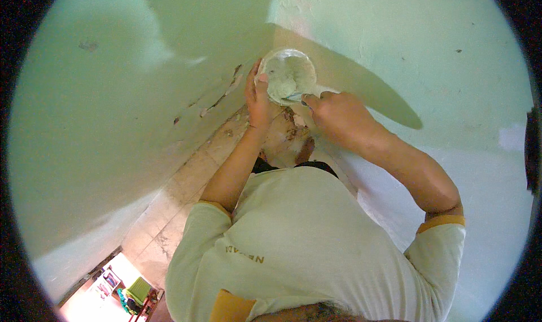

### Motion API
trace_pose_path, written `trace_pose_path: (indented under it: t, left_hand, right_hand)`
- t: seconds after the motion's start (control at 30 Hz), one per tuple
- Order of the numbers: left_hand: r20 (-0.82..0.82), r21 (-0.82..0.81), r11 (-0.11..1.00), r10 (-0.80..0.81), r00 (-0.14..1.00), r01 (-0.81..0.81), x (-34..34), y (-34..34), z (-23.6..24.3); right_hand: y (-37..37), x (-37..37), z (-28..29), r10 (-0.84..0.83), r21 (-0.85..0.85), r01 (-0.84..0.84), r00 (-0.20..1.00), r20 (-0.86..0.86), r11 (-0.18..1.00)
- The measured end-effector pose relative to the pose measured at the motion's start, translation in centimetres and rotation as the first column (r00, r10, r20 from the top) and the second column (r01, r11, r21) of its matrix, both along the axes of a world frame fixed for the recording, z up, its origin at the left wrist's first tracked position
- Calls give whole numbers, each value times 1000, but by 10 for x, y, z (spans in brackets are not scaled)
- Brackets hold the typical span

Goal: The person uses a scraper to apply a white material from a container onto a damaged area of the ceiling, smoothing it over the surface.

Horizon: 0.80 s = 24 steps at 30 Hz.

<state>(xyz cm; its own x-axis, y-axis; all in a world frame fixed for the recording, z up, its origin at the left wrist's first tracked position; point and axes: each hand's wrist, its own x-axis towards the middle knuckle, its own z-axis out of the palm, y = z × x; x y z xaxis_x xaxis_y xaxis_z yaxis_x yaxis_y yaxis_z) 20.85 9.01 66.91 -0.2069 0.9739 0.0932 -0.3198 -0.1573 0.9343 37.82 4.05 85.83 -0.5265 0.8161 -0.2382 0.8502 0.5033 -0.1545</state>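
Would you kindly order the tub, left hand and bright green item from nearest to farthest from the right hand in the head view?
1. Tub: beside the right hand.
2. Left hand: on the tub's left side.
3. Bright green item: far lower left.

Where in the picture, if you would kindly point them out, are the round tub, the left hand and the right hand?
Round tub (pixel 291 50): head view, on its far rim.
Left hand (pixel 258 101): head view, mid-hand.
Right hand (pixel 337 114): head view, mid-hand.
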Motion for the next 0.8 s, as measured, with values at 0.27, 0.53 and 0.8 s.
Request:
trace_pose_path:
  t: [0.27,0.53,0.8]
  left_hand:
    - [-287,79,995,87,954,-67,-6,-13,5]
    - [-202,67,997,57,978,-45,-19,-5,2]
    - [-240,-13,997,69,968,-74,-19,-7,25]
  right_hand:
    - [-18,-2,-63,-349,-228,279,856,-381,933]
    - [21,14,-31,-460,-301,363,803,-380,882]
    - [17,-2,39,157,283,-198,974,162,938]
